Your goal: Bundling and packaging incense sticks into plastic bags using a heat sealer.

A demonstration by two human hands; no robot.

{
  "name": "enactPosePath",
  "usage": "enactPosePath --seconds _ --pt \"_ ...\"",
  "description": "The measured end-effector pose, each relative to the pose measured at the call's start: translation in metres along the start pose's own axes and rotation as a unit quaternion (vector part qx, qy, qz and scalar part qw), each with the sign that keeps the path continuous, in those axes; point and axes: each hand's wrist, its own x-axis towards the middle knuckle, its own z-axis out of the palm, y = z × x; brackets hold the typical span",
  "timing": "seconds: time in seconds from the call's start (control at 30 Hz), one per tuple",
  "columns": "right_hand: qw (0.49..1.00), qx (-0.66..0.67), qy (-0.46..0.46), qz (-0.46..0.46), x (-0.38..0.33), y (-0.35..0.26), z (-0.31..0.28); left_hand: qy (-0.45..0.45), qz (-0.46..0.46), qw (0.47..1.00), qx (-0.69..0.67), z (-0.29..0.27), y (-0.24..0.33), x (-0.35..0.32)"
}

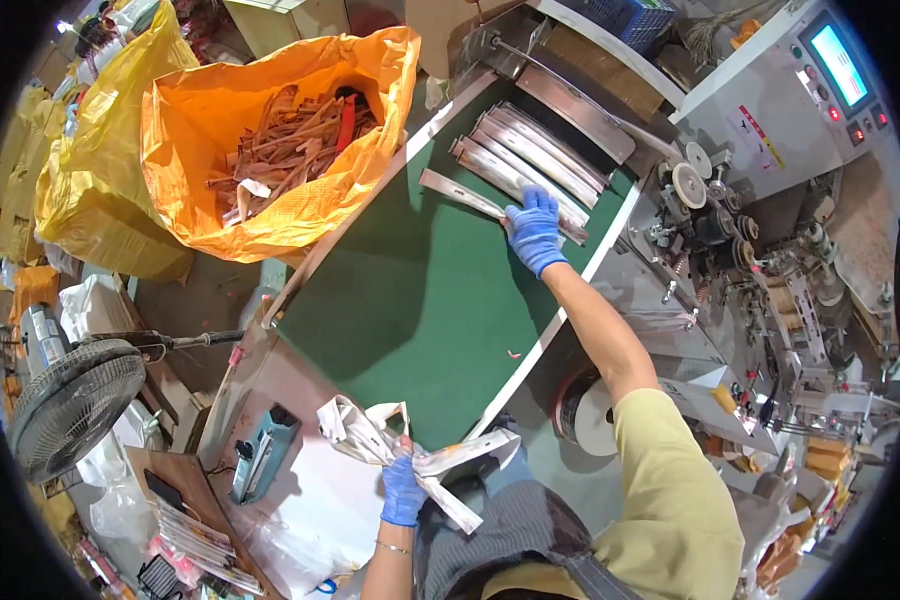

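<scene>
My left hand (pixel 402 490), in a blue knitted glove, is closed around a loose bundle of flat whitish strips (pixel 355 430) near my body. The strips bend and fan out on both sides of the fist. Farther off, my right hand (pixel 535 232), gloved the same way, reaches over the green conveyor belt (pixel 390 310). Its fingers lie stretched over a row of similar flat strips (pixel 530 160) at the belt's far end. One single strip (pixel 460 193) lies askew from that row, its right end at the thumb; the palm side is hidden.
Left of the belt stands an orange sack (pixel 280 230) full of brownish scraps, beside a yellow sack (pixel 110 220). A fan (pixel 77 405) and a blue-grey stapler-like tool (pixel 265 455) are nearer me. Machinery with rollers (pixel 690 185) and a lit screen (pixel 838 65) borders the right.
</scene>
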Motion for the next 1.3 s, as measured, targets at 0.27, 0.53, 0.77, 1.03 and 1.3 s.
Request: enactPosePath --seconds 0.27,0.53,0.77,1.03,1.3 --pt "0.996 0.089 0.026 0.016 -0.021 -0.005 0.019 0.019 0.017 0.997 0.079 0.031 -0.006 0.014" --pt "0.818 0.544 -0.156 -0.103 -0.106 -0.141 -0.095 -0.060 0.119 0.985 0.108 0.088 0.010 0.103" --pt "0.996 0.070 0.000 0.048 -0.034 -0.043 -0.011 0.002 0.229 0.963 0.145 0.097 0.012 0.092" --pt "0.646 0.656 -0.391 -0.020 -0.114 -0.122 -0.095 0.025 0.270 0.955 0.121 0.098 0.029 0.077" --pt "0.530 0.705 -0.299 0.365 -0.125 -0.119 -0.191 -0.135 0.431 0.848 0.277 0.117 0.133 0.031"
